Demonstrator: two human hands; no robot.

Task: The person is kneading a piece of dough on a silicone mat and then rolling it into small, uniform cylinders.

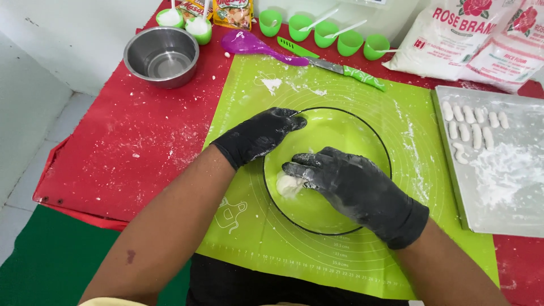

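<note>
A clear glass bowl (362, 136) sits in the middle of a lime-green silicone mat (351, 255). My left hand (260, 135), in a black glove, grips the bowl's near-left rim. Inside the bowl my right hand (351, 184), also in a black glove dusted with flour, presses its fingers down on a small white lump of dough (288, 185) at the bowl's bottom left.
A grey tray (510, 215) at the right holds several white dough pieces (473, 127) and loose flour. A steel bowl (161, 55) stands back left. A purple spoon (255, 44), green-handled knife (340, 68), green cups (323, 31) and flour bags (470, 37) line the back of the red table (130, 141).
</note>
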